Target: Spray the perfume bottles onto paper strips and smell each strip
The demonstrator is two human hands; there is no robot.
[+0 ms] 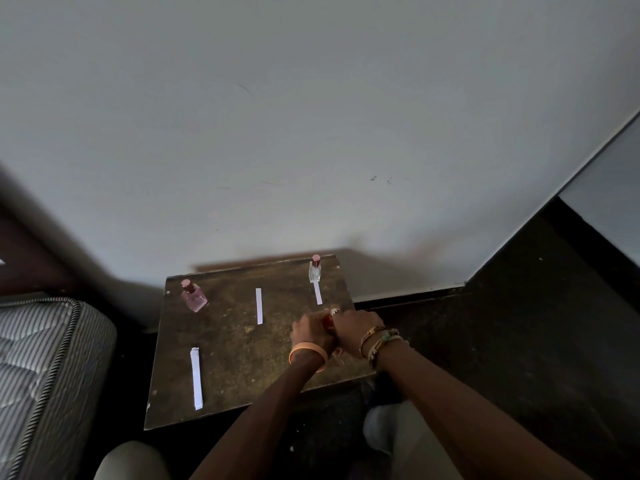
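Note:
On the worn brown table (242, 358), both my hands meet at the right side around a perfume bottle with a red cap (328, 320), mostly hidden between them. My left hand (310, 332), with an orange wristband, wraps its fingers round the bottle. My right hand (358, 325), with bracelets, curls over the bottle's top. A pink perfume bottle (194, 296) stands at the back left. A clear perfume bottle (315, 270) stands at the back right. Three white paper strips lie flat: one at the front left (196, 377), one in the middle (259, 305), one by the clear bottle (317, 293).
A striped mattress (45, 358) lies close on the left of the table. A grey wall (311, 133) rises right behind the table. The floor (502, 341) on the right is dark. My knees (131, 459) show below the table's front edge.

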